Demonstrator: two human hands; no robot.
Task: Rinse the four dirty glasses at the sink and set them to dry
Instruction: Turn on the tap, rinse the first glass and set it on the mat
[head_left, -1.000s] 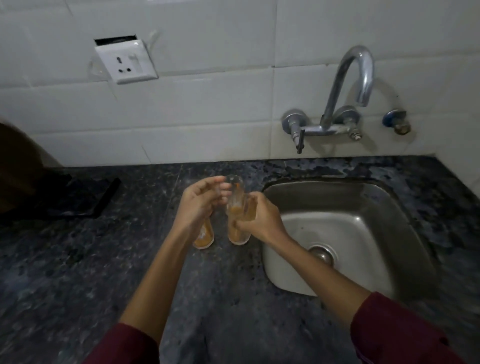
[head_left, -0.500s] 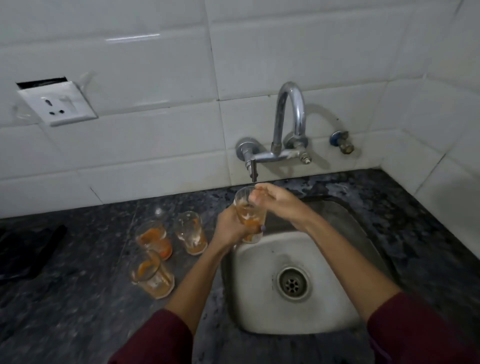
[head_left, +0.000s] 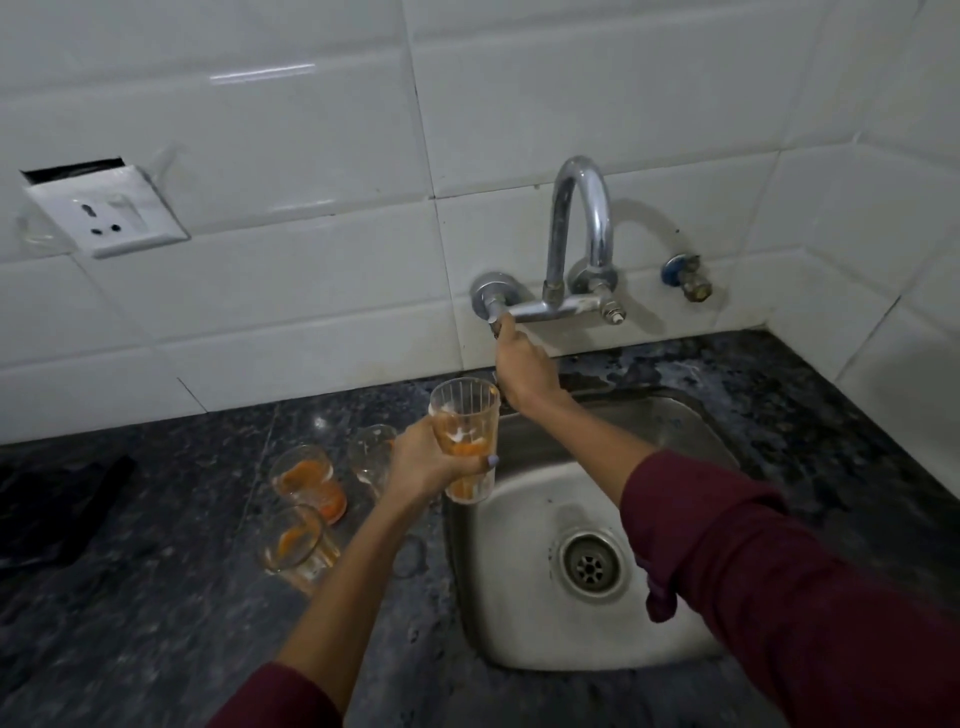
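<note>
Counter (head_left: 156, 613): dark stone, running along the tiled wall to the right-hand corner; three of the four glasses are carried on it, near the sink's left rim.
Sink (head_left: 691, 431): steel basin set into the counter toward its right end; no water is seen running from the tap (head_left: 576, 228) above its back edge.
Right hand (head_left: 519, 364): half a second ago it was at the held glass with the left; now it has been lifted to the tap's left valve lever (head_left: 496, 325) at the wall, fingers curled about it.
Left hand (head_left: 426, 462): clamped round the held glass (head_left: 464, 436), which is now carried by it alone, upright, over the sink's left rim.
Held glass: orange residue is seen in its lower half; not yet under the spout.
Waiting glasses: two orange-stained ones (head_left: 306, 483) (head_left: 296, 545) and a clearer one (head_left: 371, 457), all unrinsed, standing close together.
Meaning: the water is judged about to be turned on; rinsing of the first glass has not begun, and all four remain to be done.
</note>
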